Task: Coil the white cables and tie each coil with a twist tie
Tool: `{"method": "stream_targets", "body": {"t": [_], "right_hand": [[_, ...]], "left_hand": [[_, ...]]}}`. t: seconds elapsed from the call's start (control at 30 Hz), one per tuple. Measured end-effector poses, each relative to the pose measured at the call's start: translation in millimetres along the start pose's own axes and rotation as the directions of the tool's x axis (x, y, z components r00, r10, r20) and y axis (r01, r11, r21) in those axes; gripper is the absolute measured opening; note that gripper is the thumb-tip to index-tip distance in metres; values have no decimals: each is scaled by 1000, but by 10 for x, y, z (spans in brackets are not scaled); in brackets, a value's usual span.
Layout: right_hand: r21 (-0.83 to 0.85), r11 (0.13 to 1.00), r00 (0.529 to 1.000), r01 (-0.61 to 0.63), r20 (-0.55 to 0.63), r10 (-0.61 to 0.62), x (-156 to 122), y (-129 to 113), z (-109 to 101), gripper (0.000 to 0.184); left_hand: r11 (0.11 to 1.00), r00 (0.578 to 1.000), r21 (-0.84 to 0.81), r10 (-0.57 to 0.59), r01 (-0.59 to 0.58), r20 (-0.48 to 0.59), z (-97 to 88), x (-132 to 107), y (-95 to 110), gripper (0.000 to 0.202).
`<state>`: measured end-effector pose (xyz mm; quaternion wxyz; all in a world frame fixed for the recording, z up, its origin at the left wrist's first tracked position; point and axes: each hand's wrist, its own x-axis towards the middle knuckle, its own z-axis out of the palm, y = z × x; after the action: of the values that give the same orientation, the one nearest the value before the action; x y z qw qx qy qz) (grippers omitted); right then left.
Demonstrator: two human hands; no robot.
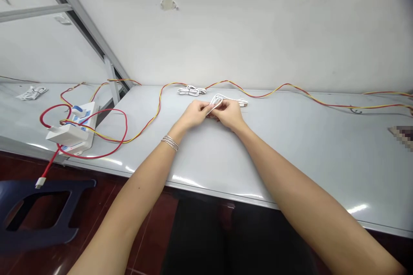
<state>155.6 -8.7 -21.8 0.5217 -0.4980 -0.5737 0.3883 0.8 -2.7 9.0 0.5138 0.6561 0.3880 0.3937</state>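
Note:
Both my hands meet over the middle of the grey table, closed on a looped white USB cable (pixel 217 100). My left hand (pixel 195 114) pinches the loops from the left, thumb uppermost. From the other side my right hand (pixel 229 114) grips the same bundle, its fingertips partly hidden beneath. The cable's plug (pixel 243 104) sticks out to the right of my right hand. Just behind my left hand lies another coiled white cable (pixel 192 90), bound at its middle with a dark tie.
A white power strip (pixel 87 122) with a plugged-in adapter (pixel 66 135) and red cable stands at the left. Red-and-yellow wires (pixel 277 89) run along the wall. Another white cable bundle (pixel 32 93) lies far left. A blue stool (pixel 61 219) stands below the grey table (pixel 322 150).

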Motion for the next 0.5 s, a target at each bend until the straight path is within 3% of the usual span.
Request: {"method": "stream_targets", "body": {"t": [0.1,0.27,0.37,0.5], "right_hand": [[20,996,995,-89,-38,89,5,-23,-5,22],[88,988,990,-127,65,122,18,-47,-33,24],[122,985,990,-124,81,115,13,-68,-27,28],[223,964,989,-143,62,132,0,-126,-16,33]], "left_hand": [[998,995,59,12,-19,103,-45,-7,9,33],[965,976,207,121,-158,181,-103,0,-37,26],[960,984,232,132,-158,120,-79,25,-63,22],[960,989,255,135,-117,-56,-40,60,-74,19]]}}
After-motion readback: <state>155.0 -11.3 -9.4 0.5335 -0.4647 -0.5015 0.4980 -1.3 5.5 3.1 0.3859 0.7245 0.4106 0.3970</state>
